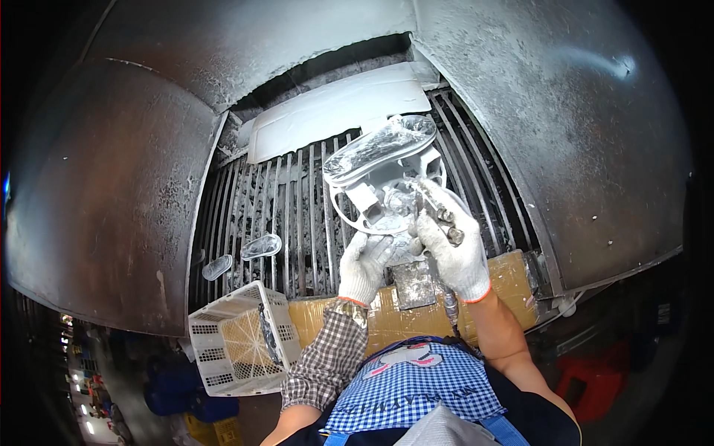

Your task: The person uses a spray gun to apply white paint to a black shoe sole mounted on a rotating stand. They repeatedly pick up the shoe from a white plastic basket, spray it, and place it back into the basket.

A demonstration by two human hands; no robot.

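Note:
My left hand [366, 266], in a white knit glove with an orange cuff, is closed at the lower edge of a white, ring-shaped frame [343, 212]. Across the top of that frame lies a long, shoe-sole-shaped piece [383, 149], shiny and streaked with white. In the same kind of glove, my right hand [455, 249] is wrapped around a metal spray gun [445, 214] whose nozzle end is close to the frame's middle. White residue coats the frame's centre, and my fingers partly hide the gun. A hose [451, 312] hangs below my right hand.
Below the frame is a slatted metal grate [305, 215], with two small sole-shaped pieces [262, 246] at its left. A white plastic crate [245, 342] stands front left, beside a tape-covered ledge [346, 320]. Metal walls [595, 163] flank the grate; a pale sheet [338, 108] lies behind.

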